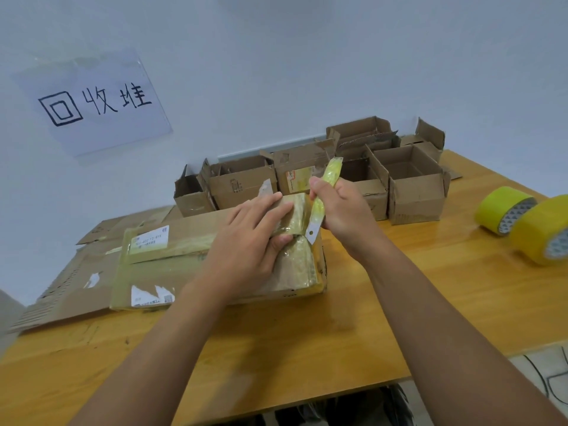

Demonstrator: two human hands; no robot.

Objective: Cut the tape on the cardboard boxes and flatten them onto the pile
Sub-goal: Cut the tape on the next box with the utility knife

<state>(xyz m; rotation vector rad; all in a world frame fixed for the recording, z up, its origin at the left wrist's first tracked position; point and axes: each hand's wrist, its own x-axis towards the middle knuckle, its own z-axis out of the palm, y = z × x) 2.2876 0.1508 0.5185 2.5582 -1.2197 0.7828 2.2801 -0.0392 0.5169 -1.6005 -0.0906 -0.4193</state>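
Two hands: both yours were over the taped box near the middle of the table (307, 348).
Left hand (246, 241): lay on top of the taped box (215, 265), fingers stretched along its upper right end, thumb tucked under a raised, tape-covered flap; it was pressing and pinching that flap.
Right hand (341, 207): fist closed round a yellow-handled knife (322, 198), handle end pointing up and away from you, blade pointing down.
Blade (313, 230): pale, angled tip, sat at the box's right end, just beside your left fingertips, at the gap between the raised flap and the taped panel below.
Taped box: long, low, wrapped in yellowish tape, white labels on its left part; it rested on the table, its left end overlapping the pile.
Pile (76, 287): flattened cardboard at the table's left edge, below a handwritten wall sign (95, 103).
Open boxes (412, 182): several, flaps up, lined along the wall behind your hands.
Tape rolls (522, 222): two yellow ones, touching, at the right of the table, well apart from the box.
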